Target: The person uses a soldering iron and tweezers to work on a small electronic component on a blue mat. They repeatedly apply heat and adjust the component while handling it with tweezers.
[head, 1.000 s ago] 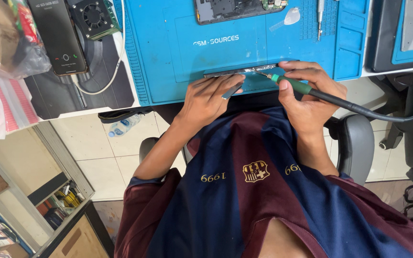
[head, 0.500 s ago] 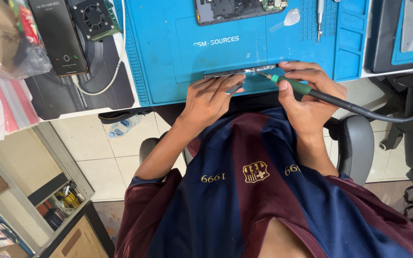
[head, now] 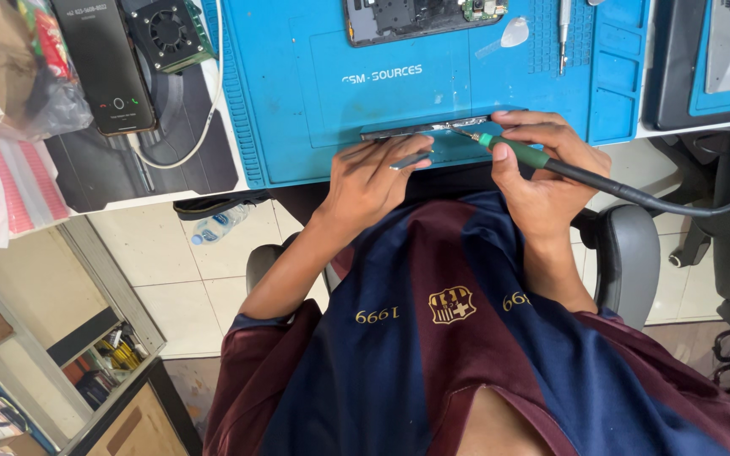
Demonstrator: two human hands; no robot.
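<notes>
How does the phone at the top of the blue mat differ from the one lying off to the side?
The opened phone lies on the blue mat with its insides bare; the black phone lies off the mat, whole, with its screen lit. The opened phone lies crosswise, the black phone lengthwise. Both lie flat, untouched by either hand.

Bright, even light (sharp throughout)

The work mat (head: 314,110) is bright blue. The soldering iron (head: 513,152) has a green grip and a black cable (head: 661,201). At nine o'clock, a black phone (head: 105,63) lies on a dark grey pad (head: 120,169). The jersey (head: 466,338) carries navy and maroon stripes with gold trim. The floor tiles (head: 154,253) are cream.
</notes>
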